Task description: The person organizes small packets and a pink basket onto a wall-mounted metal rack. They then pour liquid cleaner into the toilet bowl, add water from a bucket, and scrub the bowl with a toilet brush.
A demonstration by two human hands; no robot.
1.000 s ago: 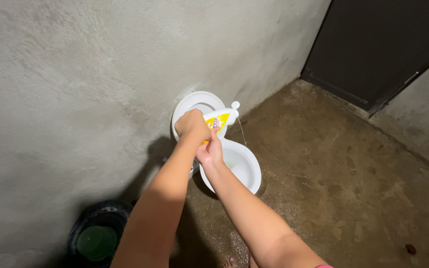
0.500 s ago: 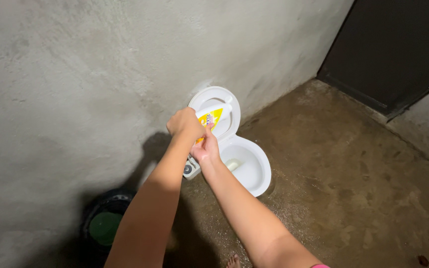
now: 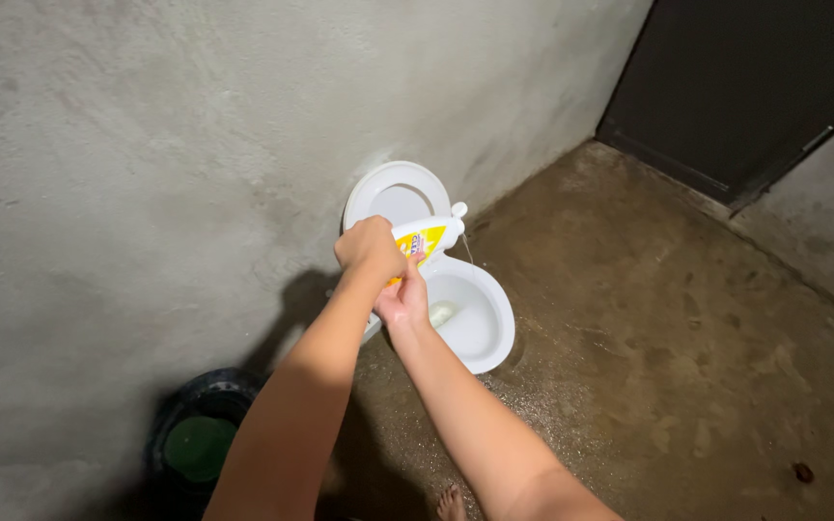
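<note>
Both hands clamp the white-and-yellow bottle [image 3: 424, 238], left hand [image 3: 371, 247] round its body, right hand [image 3: 403, 301] beneath, tipped nozzle-down over the white toilet bowl [image 3: 480, 323]; light, squeezable plastic, probably slippery when wet, best gripped mid-body.

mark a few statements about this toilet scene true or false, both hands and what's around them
1. Both hands hold the white and yellow bottle over the toilet bowl. True: the left hand has its grip on the body and the right hand is under it.
2. The toilet lid is shut. False: it stands open, leaning against the grey wall.
3. A thin stream falls from the bottle's spout toward the bowl. True.
4. The dark bucket sits right of the toilet by the door. False: it sits on the left, by the wall.
5. The floor is white tile. False: it is brownish bare concrete.
</note>
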